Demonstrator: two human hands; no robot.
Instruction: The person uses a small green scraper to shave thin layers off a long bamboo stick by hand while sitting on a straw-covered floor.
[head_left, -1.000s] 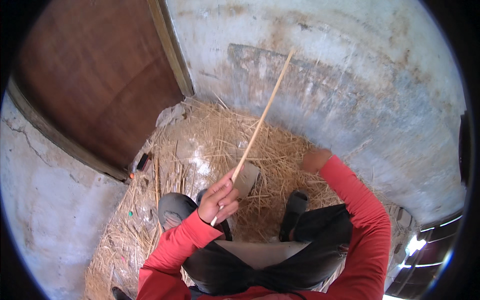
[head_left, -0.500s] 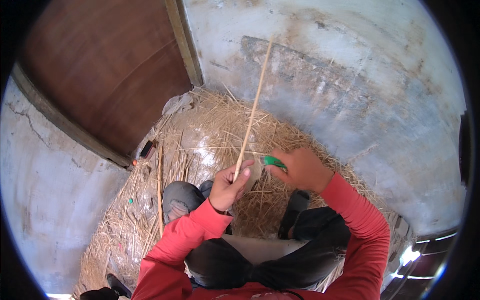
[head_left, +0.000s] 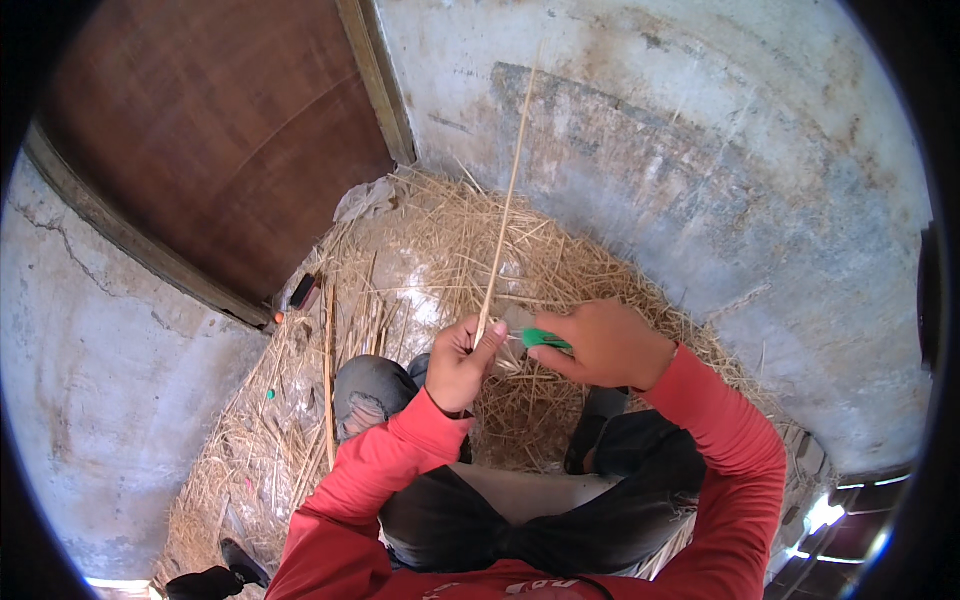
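A long thin straw-coloured stick point(head_left: 507, 212), perhaps bamboo or reed, slants up and away from my left hand point(head_left: 462, 362). My left fingers and thumb are closed round its near end. My right hand point(head_left: 612, 345) is closed round a green-handled knife point(head_left: 545, 339), likely a utility cutter. Its blade end points left toward the stick's held end; whether the blade touches it I cannot tell. Both hands are above the floor, between my knees.
Straw-like shavings point(head_left: 560, 262) cover the floor. A longer stick point(head_left: 330, 370) lies left of my knee, near a dark brush-like object point(head_left: 303, 290). A brown door panel point(head_left: 210, 140) and a stained wall point(head_left: 700, 200) stand close ahead. Another person's foot point(head_left: 243, 562) shows at lower left.
My right hand with the green knife has shifted slightly left and down, closer to my left hand. The stick now stands a little more upright. The view has shifted slightly.
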